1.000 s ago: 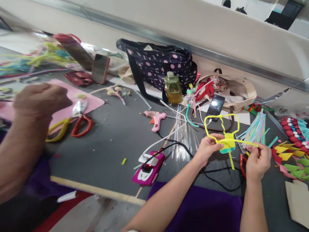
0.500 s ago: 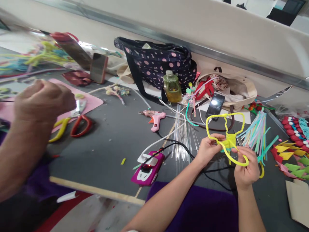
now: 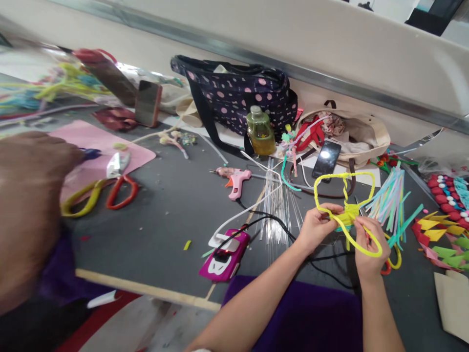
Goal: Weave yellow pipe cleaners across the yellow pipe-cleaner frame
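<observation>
The left hand [image 3: 317,227] is pinching the yellow fuzzy-stem shape [image 3: 351,210] between thumb and fingers, its fingertips nearly closed on the lower left of the frame. Just to its right, the right hand [image 3: 372,244] is also nearly closed, its thumb and fingertips pressing at the wrapped middle. The shape is sitting between both hands, above the table [image 3: 164,234]: two rounded loops are rising beyond the fingers, a twisted stem is running between them, and a loose yellow strand is bowing toward the body across the right hand. A teal band is showing below the wrapped part.

Partly behind the right hand, scissors [image 3: 397,257] with yellow and red handles are lying on the table. A bundle of pastel strips [image 3: 392,205] is fanning out just beyond and to the right of that hand. Beyond the left hand, a phone [image 3: 326,159] is resting in front of a cream tote bag [image 3: 370,139]. To the left of the left hand, thin clear strands [image 3: 278,210] are lying spread; farther left are lying a magenta device [image 3: 225,254] and, beyond it, a pink glue gun [image 3: 234,178].

Well to the left of both hands, a co-worker's hand [image 3: 32,171] is appearing blurred; whether it is gripping anything, I cannot tell.
</observation>
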`<state>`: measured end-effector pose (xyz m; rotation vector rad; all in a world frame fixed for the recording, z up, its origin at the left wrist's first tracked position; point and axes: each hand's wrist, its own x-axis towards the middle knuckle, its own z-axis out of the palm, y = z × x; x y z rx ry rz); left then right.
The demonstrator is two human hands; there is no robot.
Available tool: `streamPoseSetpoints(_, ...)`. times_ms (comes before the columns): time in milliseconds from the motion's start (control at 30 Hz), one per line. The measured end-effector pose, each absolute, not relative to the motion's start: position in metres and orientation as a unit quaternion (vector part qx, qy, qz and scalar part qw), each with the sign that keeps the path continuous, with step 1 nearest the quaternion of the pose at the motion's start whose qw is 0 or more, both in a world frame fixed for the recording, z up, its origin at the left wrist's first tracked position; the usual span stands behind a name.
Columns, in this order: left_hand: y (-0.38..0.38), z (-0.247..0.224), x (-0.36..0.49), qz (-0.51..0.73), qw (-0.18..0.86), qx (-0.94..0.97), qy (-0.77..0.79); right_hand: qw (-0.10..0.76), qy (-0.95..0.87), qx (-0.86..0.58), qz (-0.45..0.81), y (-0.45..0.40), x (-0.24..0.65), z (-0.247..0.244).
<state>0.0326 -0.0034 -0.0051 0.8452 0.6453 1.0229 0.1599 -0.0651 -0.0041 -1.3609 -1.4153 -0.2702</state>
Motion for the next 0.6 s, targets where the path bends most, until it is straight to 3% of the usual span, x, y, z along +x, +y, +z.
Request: streamPoseSetpoints(600,-0.0045,-0.0053,0.0328,0.46,0.748,0.343,0.333,0.489,-0.658,-0.559,-0.125,-0.0715,0.156,-0.0012)
